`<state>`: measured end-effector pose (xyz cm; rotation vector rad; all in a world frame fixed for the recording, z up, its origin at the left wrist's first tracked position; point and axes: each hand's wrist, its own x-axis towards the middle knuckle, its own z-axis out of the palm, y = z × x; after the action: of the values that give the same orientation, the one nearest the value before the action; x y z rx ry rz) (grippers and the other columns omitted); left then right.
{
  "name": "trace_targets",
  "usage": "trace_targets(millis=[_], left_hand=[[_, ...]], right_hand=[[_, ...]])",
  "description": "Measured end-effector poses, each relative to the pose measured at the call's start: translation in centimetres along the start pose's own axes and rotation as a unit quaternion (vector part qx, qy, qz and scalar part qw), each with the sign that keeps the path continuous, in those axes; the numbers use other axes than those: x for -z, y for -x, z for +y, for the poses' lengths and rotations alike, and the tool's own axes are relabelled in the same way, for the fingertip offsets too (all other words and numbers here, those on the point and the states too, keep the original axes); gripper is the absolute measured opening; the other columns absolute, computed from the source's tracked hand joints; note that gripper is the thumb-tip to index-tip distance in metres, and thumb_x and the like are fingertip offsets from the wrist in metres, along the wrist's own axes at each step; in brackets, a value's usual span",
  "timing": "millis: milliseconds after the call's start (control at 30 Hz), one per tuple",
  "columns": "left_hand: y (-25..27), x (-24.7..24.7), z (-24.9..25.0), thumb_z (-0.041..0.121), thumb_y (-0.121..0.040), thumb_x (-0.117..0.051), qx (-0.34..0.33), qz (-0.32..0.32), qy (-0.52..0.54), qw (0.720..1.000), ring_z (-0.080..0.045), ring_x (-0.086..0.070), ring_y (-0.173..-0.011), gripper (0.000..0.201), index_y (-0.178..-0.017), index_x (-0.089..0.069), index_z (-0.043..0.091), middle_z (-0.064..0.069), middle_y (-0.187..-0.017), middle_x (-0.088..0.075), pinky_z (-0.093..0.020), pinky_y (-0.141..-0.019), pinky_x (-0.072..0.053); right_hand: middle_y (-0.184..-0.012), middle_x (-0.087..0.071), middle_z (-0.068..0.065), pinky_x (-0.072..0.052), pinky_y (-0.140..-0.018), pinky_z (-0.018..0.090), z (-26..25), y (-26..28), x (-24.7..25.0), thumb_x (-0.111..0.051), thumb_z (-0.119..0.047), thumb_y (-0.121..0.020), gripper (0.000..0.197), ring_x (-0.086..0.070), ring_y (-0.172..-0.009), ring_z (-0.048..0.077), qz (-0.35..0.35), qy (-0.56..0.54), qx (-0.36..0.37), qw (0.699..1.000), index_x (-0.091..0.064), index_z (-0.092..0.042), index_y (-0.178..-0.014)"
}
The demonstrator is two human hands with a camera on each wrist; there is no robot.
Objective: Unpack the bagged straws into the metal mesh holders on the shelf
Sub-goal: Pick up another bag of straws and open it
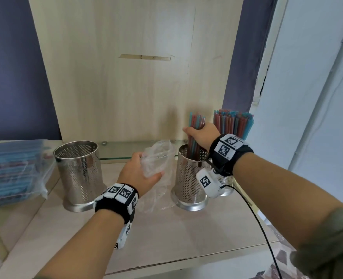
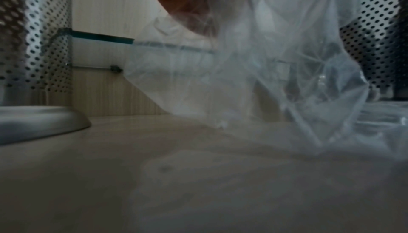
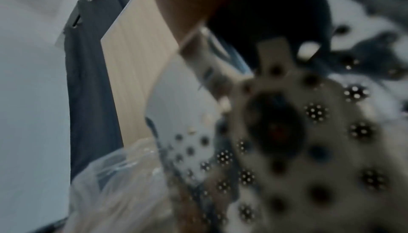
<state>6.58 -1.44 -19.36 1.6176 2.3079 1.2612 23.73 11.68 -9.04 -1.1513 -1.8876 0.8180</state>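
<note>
The right hand (image 1: 201, 133) grips a straw bundle (image 1: 195, 133), lowering it upright into the middle holder (image 1: 188, 178). At its 9 o'clock, the left hand (image 1: 140, 174) clutches the emptied bag (image 1: 158, 158), keeping it clear.

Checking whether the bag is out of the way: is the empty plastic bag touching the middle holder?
Cannot tell. In the head view the bag, held by the left hand, overlaps the middle holder's left side, but no view shows plain contact or a gap.
</note>
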Motion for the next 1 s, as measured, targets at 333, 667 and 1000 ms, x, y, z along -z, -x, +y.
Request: trace_targets(millis=[333,667,1000], left_hand=[[0.0,-0.2,-0.2,0.05,-0.072,-0.079,0.005,0.007,0.009,1.0,-0.021,-0.056,-0.109,0.08,-0.132,-0.042,0.013,-0.002,-0.122,-0.058,-0.025,-0.084,-0.04],[0.1,-0.9,-0.1,0.073,-0.066,-0.068,-0.04,-0.003,-0.174,0.984,-0.027,-0.037,-0.122,0.104,-0.149,-0.021,0.033,-0.005,-0.134,-0.037,-0.042,-0.102,-0.034],[0.9,1.3,1.9,0.08,-0.064,-0.062,-0.102,-0.073,-0.324,0.938,-0.029,-0.02,-0.132,0.114,-0.151,-0.006,0.031,-0.004,-0.149,-0.009,-0.046,-0.108,-0.03]], right_hand=[[-0.107,-0.067,-0.002,-0.05,-0.081,0.025,0.2,3.5,1.8,-0.058,-0.065,-0.084,0.067,-0.065,-0.093,0.015,-0.083,0.113,-0.016,0.99,-0.057,-0.012,-0.125],[-0.116,-0.061,-0.004,-0.049,-0.099,0.037,5.3,7.0,-0.3,-0.071,-0.075,-0.056,0.079,-0.057,-0.109,0.014,0.024,0.098,0.043,0.994,-0.056,-0.028,-0.118],[-0.12,-0.061,-0.008,-0.052,-0.098,0.038,7.0,6.2,-0.7,-0.076,-0.08,-0.043,0.103,-0.06,-0.111,0.012,0.036,0.046,0.041,0.997,-0.052,-0.028,-0.128]])
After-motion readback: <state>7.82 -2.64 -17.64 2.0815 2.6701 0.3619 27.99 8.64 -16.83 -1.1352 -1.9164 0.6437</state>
